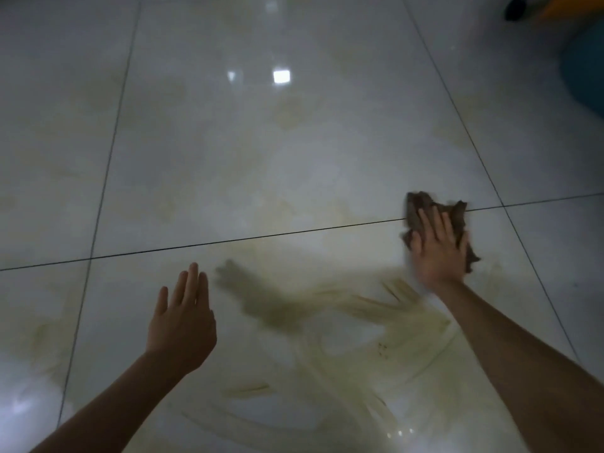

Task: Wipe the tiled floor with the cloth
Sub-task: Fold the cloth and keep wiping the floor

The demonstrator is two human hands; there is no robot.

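Two hands showed: the right hand [437, 254] pressed flat on the crumpled brown cloth [419, 207] at three o'clock on the glossy pale tiled floor [261, 142]; the left hand [182, 322], at eight o'clock, was spread and empty. Even pressure through the yellowish streaks [376, 305] at six o'clock seemed wise.

Glossy pale tiled floor [248, 165], streaked with yellowish smears, a brown cloth [421, 204] on it at right of centre.

Thin dark grout lines [261, 237] cut the floor into large tiles, and one line runs under the crumpled cloth, which lies pressed flat beneath the right hand [438, 253]. The smears [376, 308] fan across the lower middle and lower right of the frame, beside a darker blurred patch [261, 308]. Bright light reflections [281, 76] sit at upper centre. In the upper right corner stand a teal object [585, 67] and a small dark one [514, 8], both too blurred to identify.
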